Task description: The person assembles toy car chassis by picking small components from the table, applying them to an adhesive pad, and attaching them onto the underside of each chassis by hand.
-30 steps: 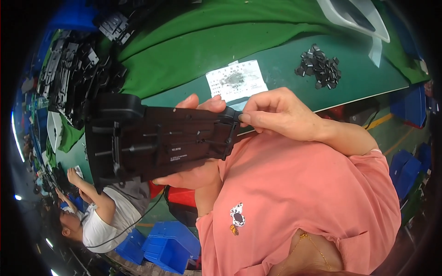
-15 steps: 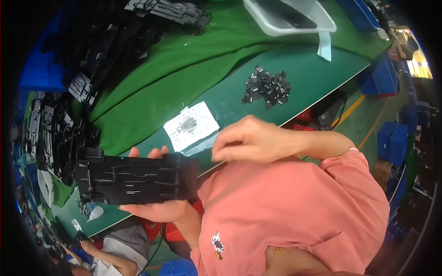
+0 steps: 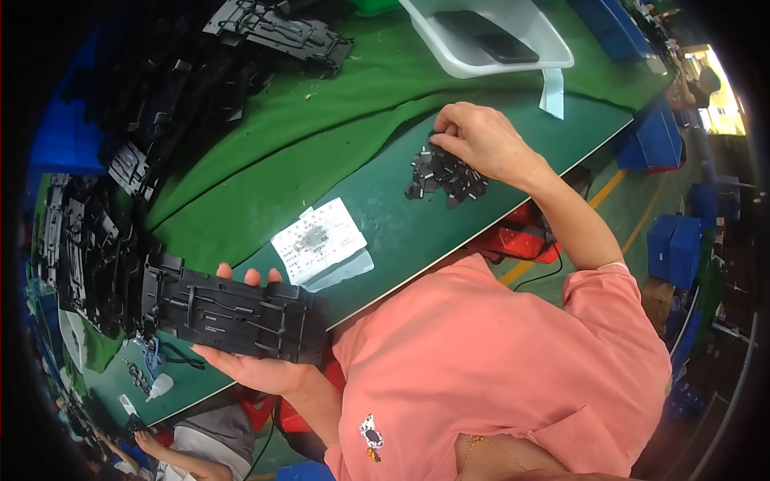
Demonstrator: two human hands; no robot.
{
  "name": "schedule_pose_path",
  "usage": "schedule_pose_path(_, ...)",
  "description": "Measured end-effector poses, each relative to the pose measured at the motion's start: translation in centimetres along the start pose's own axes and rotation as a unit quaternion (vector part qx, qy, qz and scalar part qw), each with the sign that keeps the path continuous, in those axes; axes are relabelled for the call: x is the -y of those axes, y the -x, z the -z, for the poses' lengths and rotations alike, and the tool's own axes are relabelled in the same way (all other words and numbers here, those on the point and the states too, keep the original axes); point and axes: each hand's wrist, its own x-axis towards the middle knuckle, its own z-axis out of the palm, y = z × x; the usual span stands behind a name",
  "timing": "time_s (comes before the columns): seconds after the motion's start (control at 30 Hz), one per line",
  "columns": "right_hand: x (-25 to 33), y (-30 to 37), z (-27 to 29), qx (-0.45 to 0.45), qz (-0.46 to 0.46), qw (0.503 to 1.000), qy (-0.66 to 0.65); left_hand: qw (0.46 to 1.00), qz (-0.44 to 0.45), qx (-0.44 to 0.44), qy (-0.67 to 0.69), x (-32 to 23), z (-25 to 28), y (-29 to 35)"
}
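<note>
My left hand holds a long black plastic frame part flat from underneath, at the lower left above the table's near edge. My right hand has reached out over the green table and rests its fingertips on a heap of several small black plastic pieces. The fingers are bent down into the heap; whether they pinch a piece is hidden. A white paper sheet with a grey smudge of tiny parts lies between the two hands.
Stacks of black frame parts crowd the table's left and far side. A white tray holding a dark flat object stands at the far right. A small white bottle lies at lower left. Another person sits below. Blue bins stand on the floor.
My right hand left the black frame part and moved out to the heap of small black pieces. My left hand kept holding the frame part, now lower left.
</note>
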Motion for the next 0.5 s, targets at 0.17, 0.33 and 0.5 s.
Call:
schedule_pose_path(0.17, -0.04, -0.04, -0.49, -0.009, 0.044, 0.999, -0.004, 0.998, 0.006, 0.061, 0.023, 0.04, 0.35, 0.03)
schedule_pose_path(0.33, 0.49, -0.14, -0.13, 0.021, -0.017, 0.998, -0.065, 0.999, 0.010, 0.052, 0.010, 0.06, 0.47, 0.03)
schedule_pose_path(0.5, 0.00, -0.13, -0.48, 0.002, 0.045, 0.997, -0.056, 1.000, 0.003, -0.010, -0.002, -0.17, 0.19, 0.22)
